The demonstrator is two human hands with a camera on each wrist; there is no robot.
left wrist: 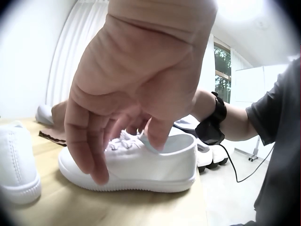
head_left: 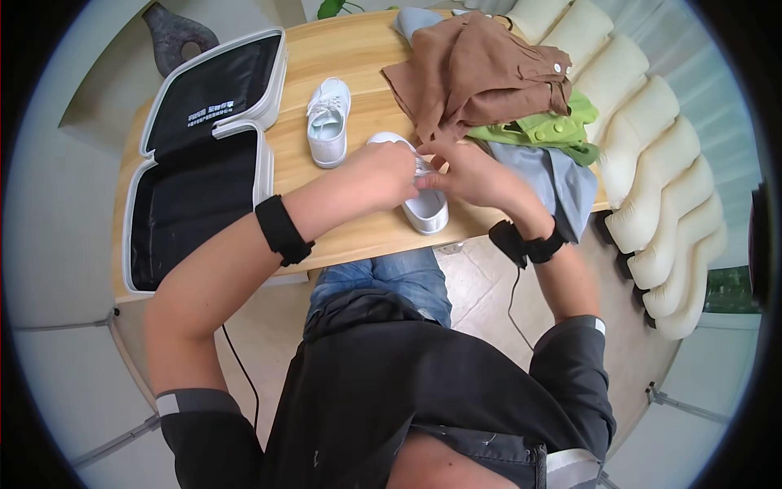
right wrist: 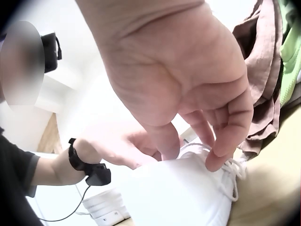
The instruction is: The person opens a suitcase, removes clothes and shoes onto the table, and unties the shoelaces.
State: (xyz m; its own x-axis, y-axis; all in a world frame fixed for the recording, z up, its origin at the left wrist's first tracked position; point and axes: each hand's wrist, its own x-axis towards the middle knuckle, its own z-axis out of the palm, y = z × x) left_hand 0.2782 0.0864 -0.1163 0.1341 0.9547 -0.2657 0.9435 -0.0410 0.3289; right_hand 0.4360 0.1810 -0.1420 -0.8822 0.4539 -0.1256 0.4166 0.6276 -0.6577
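Note:
A white lace-up shoe (head_left: 428,215) (left wrist: 150,173) (right wrist: 171,195) stands upright on the table near its front edge, toe pointing away from the body. Both hands meet over its white laces (head_left: 421,166) (left wrist: 123,143) (right wrist: 233,175). The left hand (head_left: 381,175) (left wrist: 136,80) comes from the left, its curled fingers pinching at the laces and its thumb by the shoe's opening. From the other side the right hand (head_left: 479,175) (right wrist: 183,84) also pinches at the laces with bent fingers. Some fingertips are hidden. A second white shoe (head_left: 328,151) (left wrist: 18,165) stands to the left.
On the wooden table (head_left: 362,49), an open white suitcase (head_left: 265,167) with black lining lies at the left. Brown (head_left: 489,77), green (head_left: 562,129) and grey-blue garments (head_left: 562,187) are piled at the right. Behind them stands a cream padded seat (head_left: 652,163); a dark vase (head_left: 175,41) is at the back left.

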